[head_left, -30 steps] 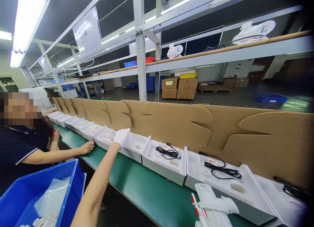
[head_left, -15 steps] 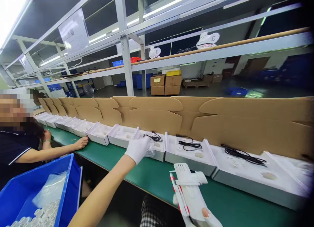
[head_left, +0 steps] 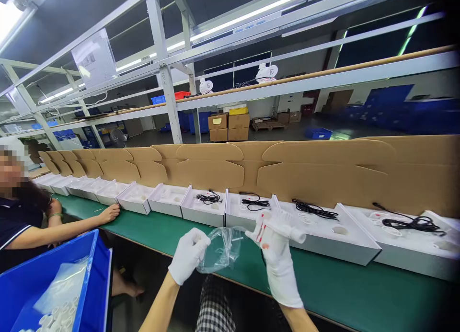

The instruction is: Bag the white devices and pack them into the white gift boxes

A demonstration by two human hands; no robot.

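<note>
Left hand (head_left: 189,256), gloved in white, is seen in the head view closed on the edge of a clear plastic bag (head_left: 223,249), which is held over the green table (head_left: 330,279). White parts with red marks (head_left: 278,225) are gripped by the gloved right hand (head_left: 282,274), just beside the bag. Behind, open boxes (head_left: 167,207) are lined up, some laid with black cables (head_left: 316,211).
</note>
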